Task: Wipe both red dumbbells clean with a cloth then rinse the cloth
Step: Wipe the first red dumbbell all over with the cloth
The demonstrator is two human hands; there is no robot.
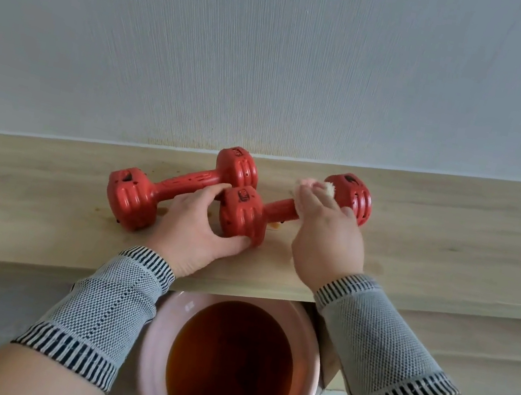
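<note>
Two red dumbbells lie on a wooden shelf [44,194] by the wall. On the right dumbbell [245,215], the left hand [198,224] grips the near head, thumb and fingers curled round it. The right hand [326,233] presses a pale cloth [320,187] onto its handle, fingers curled over it. Just behind and to the left lies the left dumbbell [181,183]. Below the shelf's near edge sits a pink basin [148,369] of brown water.

No legible text (dumbbell [181,183] markings blurred)

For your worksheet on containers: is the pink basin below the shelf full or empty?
Partly full. The pink basin holds dark brown liquid whose surface sits below the rim, leaving a band of inner wall bare.
</note>
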